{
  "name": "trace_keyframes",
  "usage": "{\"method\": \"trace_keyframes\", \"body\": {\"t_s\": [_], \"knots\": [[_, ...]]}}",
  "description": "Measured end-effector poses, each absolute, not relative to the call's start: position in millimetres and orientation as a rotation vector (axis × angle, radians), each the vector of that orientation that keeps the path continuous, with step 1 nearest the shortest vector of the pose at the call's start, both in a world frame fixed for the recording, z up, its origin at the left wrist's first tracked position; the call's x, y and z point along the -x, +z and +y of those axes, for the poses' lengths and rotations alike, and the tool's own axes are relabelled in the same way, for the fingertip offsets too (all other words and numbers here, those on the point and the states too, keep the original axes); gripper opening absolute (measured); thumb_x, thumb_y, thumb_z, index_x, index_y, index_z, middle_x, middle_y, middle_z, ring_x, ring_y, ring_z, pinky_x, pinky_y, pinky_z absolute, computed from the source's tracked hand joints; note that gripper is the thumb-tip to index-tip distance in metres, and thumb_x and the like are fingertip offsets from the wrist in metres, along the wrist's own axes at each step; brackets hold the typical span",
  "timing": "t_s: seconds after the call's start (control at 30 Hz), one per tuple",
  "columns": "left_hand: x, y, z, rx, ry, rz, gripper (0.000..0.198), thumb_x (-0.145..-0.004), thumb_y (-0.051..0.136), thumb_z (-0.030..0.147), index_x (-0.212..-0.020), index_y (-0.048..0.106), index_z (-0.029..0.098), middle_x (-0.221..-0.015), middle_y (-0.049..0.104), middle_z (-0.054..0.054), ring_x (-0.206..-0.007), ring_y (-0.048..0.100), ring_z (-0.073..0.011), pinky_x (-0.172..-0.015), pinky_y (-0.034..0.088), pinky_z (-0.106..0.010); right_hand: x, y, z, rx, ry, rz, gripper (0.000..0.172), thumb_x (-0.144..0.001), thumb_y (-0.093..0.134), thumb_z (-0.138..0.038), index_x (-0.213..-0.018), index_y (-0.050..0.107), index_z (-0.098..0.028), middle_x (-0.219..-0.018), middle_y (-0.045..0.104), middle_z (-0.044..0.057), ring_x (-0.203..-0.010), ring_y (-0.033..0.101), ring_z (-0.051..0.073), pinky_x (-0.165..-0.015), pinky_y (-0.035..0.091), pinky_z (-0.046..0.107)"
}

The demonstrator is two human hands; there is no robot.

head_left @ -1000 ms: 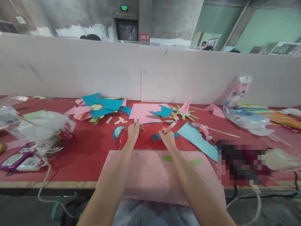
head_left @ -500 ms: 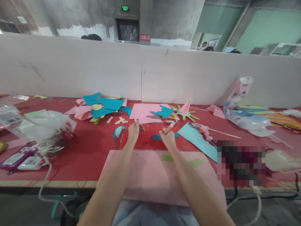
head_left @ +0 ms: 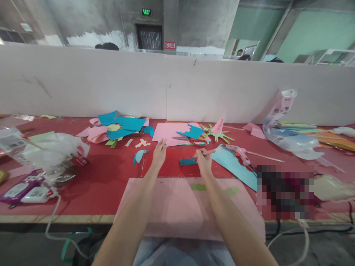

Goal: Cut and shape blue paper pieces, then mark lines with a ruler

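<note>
In my right hand [head_left: 203,159] is a slim pink pen [head_left: 215,150], gripped as for writing, its back end pointing right. Under its fingers lies a dark blue paper strip [head_left: 186,162] on the red board, its right end hidden by the hand. My left hand [head_left: 159,152] hovers or rests near the front edge of a pink paper sheet [head_left: 166,130], fingers stretched out and nothing visible in them. Scissors [head_left: 194,140] with orange-yellow handles lie behind the hands, beside a cut blue paper piece [head_left: 195,131].
A pink glue gun [head_left: 242,155] lies right, by a light blue sheet [head_left: 231,166]. Green paper strips and a pink cone [head_left: 219,125] stand behind. Left are paper scraps [head_left: 127,123], a small blue paper shape [head_left: 140,157] and plastic bags [head_left: 55,149]. A white partition [head_left: 111,81] closes the back.
My right hand has shifted slightly right, turning the pen to lie lower and point right, baring more of the blue strip's left part. My left hand has turned a little, its fingers straighter.
</note>
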State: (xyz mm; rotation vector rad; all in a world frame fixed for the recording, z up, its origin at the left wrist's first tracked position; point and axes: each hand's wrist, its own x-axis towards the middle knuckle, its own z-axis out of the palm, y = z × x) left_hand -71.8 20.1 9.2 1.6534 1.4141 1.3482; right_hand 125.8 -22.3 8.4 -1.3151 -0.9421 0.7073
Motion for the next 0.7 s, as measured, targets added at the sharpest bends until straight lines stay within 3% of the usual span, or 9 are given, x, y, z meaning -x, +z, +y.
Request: {"method": "trace_keyframes", "body": {"t_s": [0.13,0.23,0.33,0.7], "knots": [[66.8,7.6,17.5,-1.766,1.249,1.375,0.048,-0.08,0.052,0.021,-0.129,0.052,0.024,-0.14,0.047,-0.003,-0.133,0.038,-0.0206,-0.111,0.029,-0.035,-130.3,4.5,-19.5,1.366,0.69,-0.934,0.03,-0.077,0.052,-0.04,-0.054,0.04,-0.024,-0.037,0.045,-0.005,-0.046,0.059,0.017,-0.052,0.046,0.026],[60.1,5.9,8.9,-1.954,1.06,1.349,0.044,-0.081,0.057,0.039,-0.122,0.055,0.024,-0.142,0.044,-0.006,-0.134,0.035,-0.023,-0.111,0.027,-0.039,-129.4,3.0,-21.6,1.424,0.616,-1.095,0.036,-0.079,0.052,-0.052,-0.057,0.043,-0.024,-0.042,0.052,-0.003,-0.052,0.063,0.019,-0.056,0.048,0.027],[55.6,6.2,-1.7,-2.231,0.772,1.314,0.046,-0.072,0.067,0.05,-0.11,0.06,0.026,-0.146,0.037,-0.006,-0.138,0.026,-0.0267,-0.115,0.011,-0.048,-126.2,4.4,-24.3,1.434,0.611,-1.142,0.04,-0.079,0.052,-0.058,-0.059,0.044,-0.024,-0.044,0.054,-0.002,-0.051,0.063,0.019,-0.056,0.048,0.028],[56.8,8.4,-2.9,-2.305,0.647,1.252,0.025,-0.072,0.068,0.039,-0.093,0.062,0.028,-0.133,0.05,-0.001,-0.135,0.03,-0.0251,-0.114,0.011,-0.05,-124.9,13.9,-27.4,1.316,0.566,-1.115,0.04,-0.08,0.052,-0.058,-0.061,0.044,-0.023,-0.043,0.049,-0.005,-0.047,0.057,0.015,-0.051,0.046,0.025]]}}
